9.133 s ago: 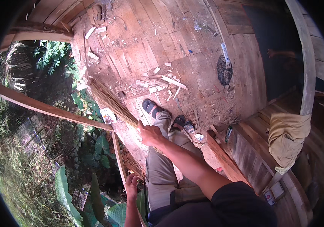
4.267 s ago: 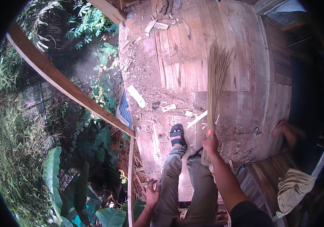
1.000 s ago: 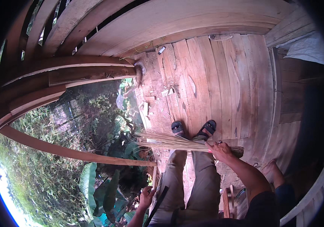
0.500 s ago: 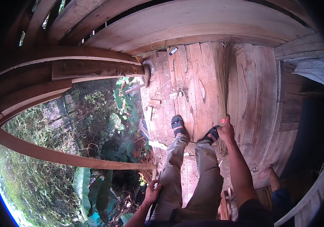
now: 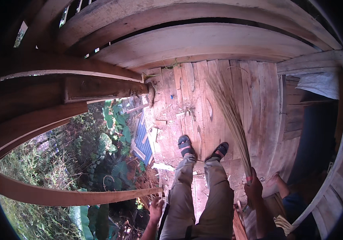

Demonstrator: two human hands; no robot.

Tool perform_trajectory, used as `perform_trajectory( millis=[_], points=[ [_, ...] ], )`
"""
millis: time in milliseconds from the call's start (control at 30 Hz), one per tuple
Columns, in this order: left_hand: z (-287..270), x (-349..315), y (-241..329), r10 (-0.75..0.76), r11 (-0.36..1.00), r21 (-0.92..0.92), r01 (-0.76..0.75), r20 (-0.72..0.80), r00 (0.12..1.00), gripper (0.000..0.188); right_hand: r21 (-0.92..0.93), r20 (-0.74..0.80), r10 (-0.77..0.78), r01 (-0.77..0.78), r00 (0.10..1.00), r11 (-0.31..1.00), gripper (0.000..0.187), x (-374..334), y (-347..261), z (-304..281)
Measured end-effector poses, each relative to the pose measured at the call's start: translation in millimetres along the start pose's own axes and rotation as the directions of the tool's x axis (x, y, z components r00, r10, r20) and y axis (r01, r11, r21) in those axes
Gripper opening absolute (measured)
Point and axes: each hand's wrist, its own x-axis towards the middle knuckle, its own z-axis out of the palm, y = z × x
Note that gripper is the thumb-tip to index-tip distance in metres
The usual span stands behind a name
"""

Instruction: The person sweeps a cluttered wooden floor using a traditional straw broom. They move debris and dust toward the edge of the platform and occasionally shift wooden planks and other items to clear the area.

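Note:
My right hand (image 5: pixel 254 189) is closed round the bound end of a stick broom (image 5: pixel 235 124), just by its red band. The broom's long thin bristles fan out away from me and to the left, over the plank floor (image 5: pixel 219 108). My left hand (image 5: pixel 155 209) hangs beside my left thigh, close to the end of a wooden rail (image 5: pixel 99 197). Its fingers look loosely bent and apart, with nothing seen in them. Wood chips and scraps (image 5: pixel 187 113) lie on the boards ahead of my sandalled feet. A small blue thing (image 5: pixel 172 97) lies beyond them.
A board wall (image 5: pixel 203 42) closes the far side. The floor's left edge drops to plants and a blue corrugated sheet (image 5: pixel 142 138). At right are a dark doorway (image 5: pixel 315 136), a whitish sack (image 5: pixel 319 85) and another person's bare foot (image 5: pixel 276 180).
My right hand has drawn back toward me and right with the broom, which now slants left. A small white-and-dark thing near the far wall no longer shows there; a blue one shows nearer.

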Motion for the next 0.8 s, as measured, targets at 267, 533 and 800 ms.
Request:
perform_trajectory(
  millis=[267, 533, 800],
  points=[
    [3.8, 13.9, -17.5, 0.055, 0.995, 0.079, -0.068, 0.160, 0.986, 0.035, 0.129, 0.203, -0.063, 0.037, 0.977, 0.991, 0.083, 173.1, -163.5, 69.4],
    [-26.8, 27.0, -3.2, 0.262, 0.962, 0.072, -0.264, 0.047, 0.964, 0.029, -0.044, 0.342, -0.356, 0.394, 0.869, 0.918, 0.080, 66.0, -147.8, 38.4],
    [14.7, 16.0, 2.1, -0.007, 0.998, -0.055, 0.016, 0.153, 0.988, 0.035, -0.123, -0.094, 0.131, -0.142, 0.987, 0.982, 0.081, 79.8, 4.0, -45.0]
  ],
)
